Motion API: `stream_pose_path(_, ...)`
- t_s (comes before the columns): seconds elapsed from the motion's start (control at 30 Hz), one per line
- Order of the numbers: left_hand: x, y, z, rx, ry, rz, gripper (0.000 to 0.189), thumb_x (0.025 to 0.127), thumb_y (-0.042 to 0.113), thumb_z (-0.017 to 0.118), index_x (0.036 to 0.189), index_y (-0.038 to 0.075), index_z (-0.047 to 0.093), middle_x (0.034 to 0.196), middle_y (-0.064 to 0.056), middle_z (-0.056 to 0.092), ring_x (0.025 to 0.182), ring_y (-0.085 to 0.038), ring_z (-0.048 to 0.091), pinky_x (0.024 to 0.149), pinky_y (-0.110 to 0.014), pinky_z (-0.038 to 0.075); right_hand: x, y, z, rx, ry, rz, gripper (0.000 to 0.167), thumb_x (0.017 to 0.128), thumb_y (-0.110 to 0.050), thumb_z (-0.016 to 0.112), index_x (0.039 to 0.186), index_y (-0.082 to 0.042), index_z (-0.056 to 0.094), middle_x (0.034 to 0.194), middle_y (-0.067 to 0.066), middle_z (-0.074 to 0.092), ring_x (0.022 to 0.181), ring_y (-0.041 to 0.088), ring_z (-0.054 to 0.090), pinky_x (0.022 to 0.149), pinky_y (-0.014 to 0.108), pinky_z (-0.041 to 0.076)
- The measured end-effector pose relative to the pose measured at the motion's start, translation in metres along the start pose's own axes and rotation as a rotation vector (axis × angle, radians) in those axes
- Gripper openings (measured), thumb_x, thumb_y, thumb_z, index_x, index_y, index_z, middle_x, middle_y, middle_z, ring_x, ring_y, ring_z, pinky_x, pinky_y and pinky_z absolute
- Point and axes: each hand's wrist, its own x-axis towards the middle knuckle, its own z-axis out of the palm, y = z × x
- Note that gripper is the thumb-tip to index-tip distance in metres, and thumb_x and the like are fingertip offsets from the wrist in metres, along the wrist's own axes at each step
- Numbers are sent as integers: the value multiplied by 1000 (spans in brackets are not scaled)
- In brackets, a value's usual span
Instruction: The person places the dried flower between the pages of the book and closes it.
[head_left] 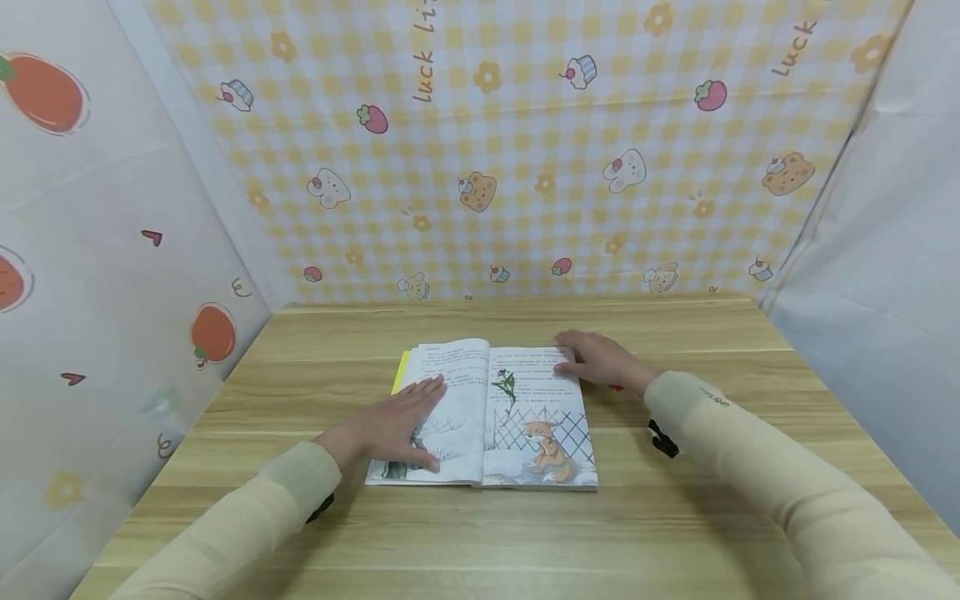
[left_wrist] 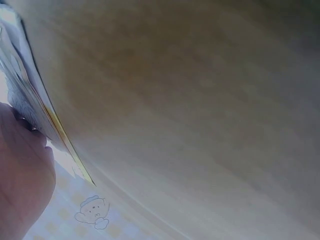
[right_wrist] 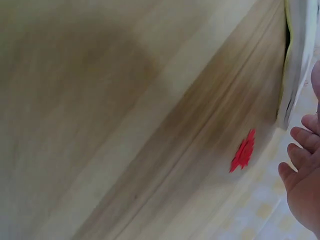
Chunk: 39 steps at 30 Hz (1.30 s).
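Observation:
An open picture book (head_left: 546, 417) lies on the table, its right page showing a fox by a wire fence and a purple flower on a green stem. My left hand (head_left: 390, 425) rests on the left page with fingers and thumb spread. At the upper right edge of the book my right hand (head_left: 603, 362) lies with its fingers over the page margin. Just beside that hand, on the wood, is a small flat red piece with jagged edges (right_wrist: 243, 151), mostly hidden by the wrist in the head view. A yellow cover strip (head_left: 402, 372) shows at the book's left edge.
The wood-grain table (head_left: 525, 550) reaches back to a checked cloth wall (head_left: 510, 233) with cartoon prints. White cloths stand at the left (head_left: 135, 333) and right (head_left: 862, 250) sides. Dark bands show under both sleeves.

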Motion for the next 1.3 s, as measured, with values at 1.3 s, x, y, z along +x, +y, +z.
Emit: stream_pose_path(1.3,0,1,0,9,-2,-8,127,68,92,42,157,11,1,162,-2,-5,147,-16,-3,118,-35,7,-7,-3,4,54,73,8,53,95,-36,63,135,-2,51,131,18,57,124,34,51,103,50,40)
